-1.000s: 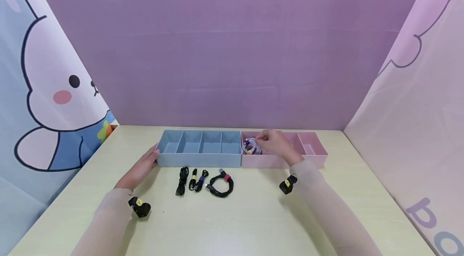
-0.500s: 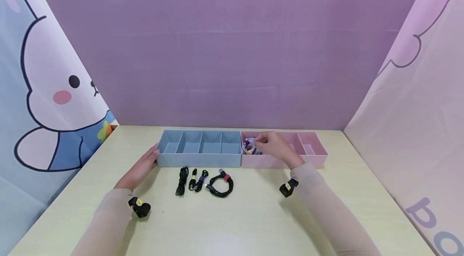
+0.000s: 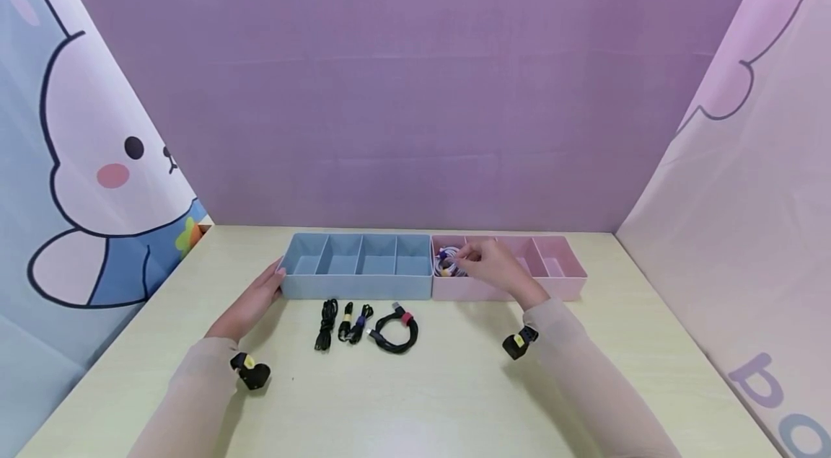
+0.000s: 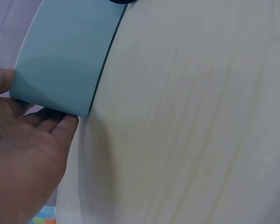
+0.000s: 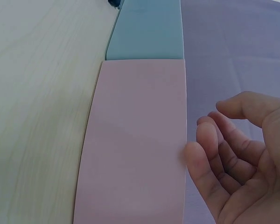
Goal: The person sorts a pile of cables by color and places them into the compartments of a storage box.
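In the head view, my left hand lies against the left end of the blue divided box. The left wrist view shows its fingers along the box's end wall and the thumb at the upper edge. My right hand is over the pink divided box, beside a coiled pale cable in that box's leftmost compartment. Its fingers are loosely bent, and the right wrist view shows a gap between thumb and fingertips with nothing in it. Part of the pink box's inside is hidden behind this hand.
In front of the blue box lie a bundled black cable, two shorter bundles, one with a yellow tie and one with a purple tie, and a round black USB cable with a red tie. A purple cloth hangs behind.
My right hand has lowered slightly and drawn a little toward me over the pink box, its fingertips staying near the pale cable. The left hand and both boxes stay put.
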Demonstrator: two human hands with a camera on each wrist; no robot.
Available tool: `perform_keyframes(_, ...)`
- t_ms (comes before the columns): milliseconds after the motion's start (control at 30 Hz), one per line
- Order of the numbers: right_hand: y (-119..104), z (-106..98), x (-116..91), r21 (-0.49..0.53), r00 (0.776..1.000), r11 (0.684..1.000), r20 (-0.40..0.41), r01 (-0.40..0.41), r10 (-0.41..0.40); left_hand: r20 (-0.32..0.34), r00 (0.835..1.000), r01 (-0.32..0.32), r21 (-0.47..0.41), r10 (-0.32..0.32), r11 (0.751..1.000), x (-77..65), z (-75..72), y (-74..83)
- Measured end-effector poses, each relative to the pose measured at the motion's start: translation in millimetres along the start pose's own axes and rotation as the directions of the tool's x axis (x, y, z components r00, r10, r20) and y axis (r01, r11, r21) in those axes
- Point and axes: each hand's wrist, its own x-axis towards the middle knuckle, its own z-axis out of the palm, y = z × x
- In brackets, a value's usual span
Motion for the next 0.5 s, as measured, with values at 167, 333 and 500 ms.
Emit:
perform_keyframes(167,-1.9,0.4,-3.1,0.007,1.0,1.0,0.008,0.003,-0.004,-0.003,1.0,0.004,-0.001,-0.004,1.0,-0.5,0.5,0.1)
perform_keyframes(333,-2.0,3.0,-5.5,0.009,1.0,1.0,0.006,0.016,-0.016,-0.004,1.0,0.003,0.002,-0.003,1.0,-1.0,0.6,1.3)
perform_keyframes(500,-6.8,5.9,-7.9,0.009,1.0,1.0,0.0,0.027,-0.027,0.002,1.0,0.001,-0.009,-0.001,1.0,-1.9,-0.1,0.6)
